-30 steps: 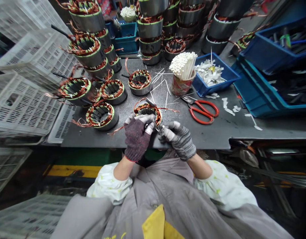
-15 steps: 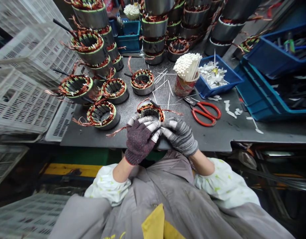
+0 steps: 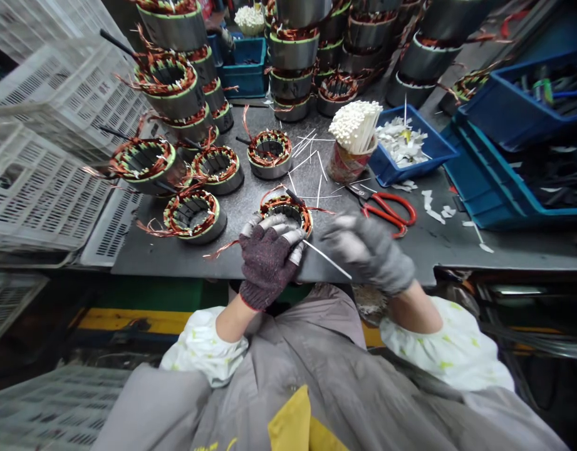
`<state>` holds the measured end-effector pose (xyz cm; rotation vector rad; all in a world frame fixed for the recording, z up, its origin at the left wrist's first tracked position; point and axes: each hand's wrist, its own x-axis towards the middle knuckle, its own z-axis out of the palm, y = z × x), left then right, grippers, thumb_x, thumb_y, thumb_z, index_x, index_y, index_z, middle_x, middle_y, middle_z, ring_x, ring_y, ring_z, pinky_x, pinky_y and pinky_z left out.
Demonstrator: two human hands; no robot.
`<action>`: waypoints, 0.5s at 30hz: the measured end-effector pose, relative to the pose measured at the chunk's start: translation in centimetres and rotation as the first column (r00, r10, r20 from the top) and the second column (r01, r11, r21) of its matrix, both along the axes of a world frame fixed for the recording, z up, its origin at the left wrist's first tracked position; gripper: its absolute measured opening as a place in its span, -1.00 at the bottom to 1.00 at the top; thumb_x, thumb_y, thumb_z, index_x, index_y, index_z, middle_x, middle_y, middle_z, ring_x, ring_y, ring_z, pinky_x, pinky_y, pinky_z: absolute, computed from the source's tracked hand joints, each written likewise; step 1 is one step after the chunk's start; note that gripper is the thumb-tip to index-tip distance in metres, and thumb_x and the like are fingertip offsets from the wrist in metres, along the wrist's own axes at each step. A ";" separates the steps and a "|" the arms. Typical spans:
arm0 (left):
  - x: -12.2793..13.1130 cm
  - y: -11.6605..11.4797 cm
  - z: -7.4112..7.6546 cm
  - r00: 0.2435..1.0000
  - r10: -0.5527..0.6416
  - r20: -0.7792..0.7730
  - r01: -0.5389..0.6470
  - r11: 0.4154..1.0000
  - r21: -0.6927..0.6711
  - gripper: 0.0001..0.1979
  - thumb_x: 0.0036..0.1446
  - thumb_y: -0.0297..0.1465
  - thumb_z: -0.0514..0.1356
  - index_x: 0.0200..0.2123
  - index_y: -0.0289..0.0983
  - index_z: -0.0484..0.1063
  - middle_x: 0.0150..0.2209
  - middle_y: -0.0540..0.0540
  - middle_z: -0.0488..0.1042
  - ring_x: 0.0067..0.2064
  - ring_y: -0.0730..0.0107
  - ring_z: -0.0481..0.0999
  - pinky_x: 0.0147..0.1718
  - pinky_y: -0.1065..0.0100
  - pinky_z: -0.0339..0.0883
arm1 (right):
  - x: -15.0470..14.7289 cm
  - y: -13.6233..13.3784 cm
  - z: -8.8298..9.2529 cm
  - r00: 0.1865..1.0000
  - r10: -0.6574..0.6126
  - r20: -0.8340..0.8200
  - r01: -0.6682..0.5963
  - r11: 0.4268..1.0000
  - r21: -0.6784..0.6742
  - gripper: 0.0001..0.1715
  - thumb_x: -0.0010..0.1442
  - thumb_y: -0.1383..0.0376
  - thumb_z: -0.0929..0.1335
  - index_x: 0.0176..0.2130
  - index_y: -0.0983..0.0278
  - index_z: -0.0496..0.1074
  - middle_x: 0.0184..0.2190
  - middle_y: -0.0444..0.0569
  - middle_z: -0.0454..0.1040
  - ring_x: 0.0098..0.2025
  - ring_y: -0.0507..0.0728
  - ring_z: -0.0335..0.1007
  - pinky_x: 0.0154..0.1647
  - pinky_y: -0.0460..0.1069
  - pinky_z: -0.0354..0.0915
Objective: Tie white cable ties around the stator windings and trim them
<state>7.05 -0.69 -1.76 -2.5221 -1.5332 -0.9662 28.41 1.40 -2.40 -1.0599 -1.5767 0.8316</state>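
White slotted crates (image 3: pixel 48 181) lean at the far left, beside a tall stack of wound stators (image 3: pixel 173 94) on the dark worktop (image 3: pixel 168 260). Just right of the stack's foot, a separate front stator (image 3: pixel 194 216) sits near the worktop's edge, its copper leads trailing left.

Next comes the left hand (image 3: pixel 269 254), in a dark maroon knit glove with pale-wrapped fingertips. Its fingers are half bent over the near rim of a copper-wound stator (image 3: pixel 286 208), thumb at the outside, keeping hold of it. This stator stands on the worktop at the front, directly ahead of the person. A thin white stick (image 3: pixel 327 259) slants from beside the left thumb down to the right; whether the thumb pinches it, I cannot tell.

Right of that, the right hand (image 3: pixel 373 250), in a grey glove, is blurred and well apart from the stator. Its fingers look curled, but how tightly, or around what, I cannot tell. Behind it stand a cup (image 3: pixel 344 164) packed with white-tipped sticks (image 3: pixel 356 122) and, just beside its fingers, red-handled scissors (image 3: pixel 395 205). Farther right, a blue tray (image 3: pixel 410 173) holds white scraps (image 3: pixel 400 143), then larger blue bins (image 3: pixel 478 178) close the row.
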 end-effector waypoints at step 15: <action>-1.0 -0.4 -0.6 0.996 -0.073 -0.043 0.070 0.995 -0.073 -0.80 0.38 -0.26 0.17 -0.11 -0.18 0.56 -0.09 -0.08 0.65 0.11 0.16 0.55 0.22 0.01 0.20 | -1.6 -2.7 -0.7 0.981 0.053 -0.185 -0.114 0.934 -0.338 -0.66 0.25 -0.02 0.44 -0.29 0.18 0.60 -0.35 -0.07 0.62 -0.32 0.12 0.52 -0.23 0.01 0.48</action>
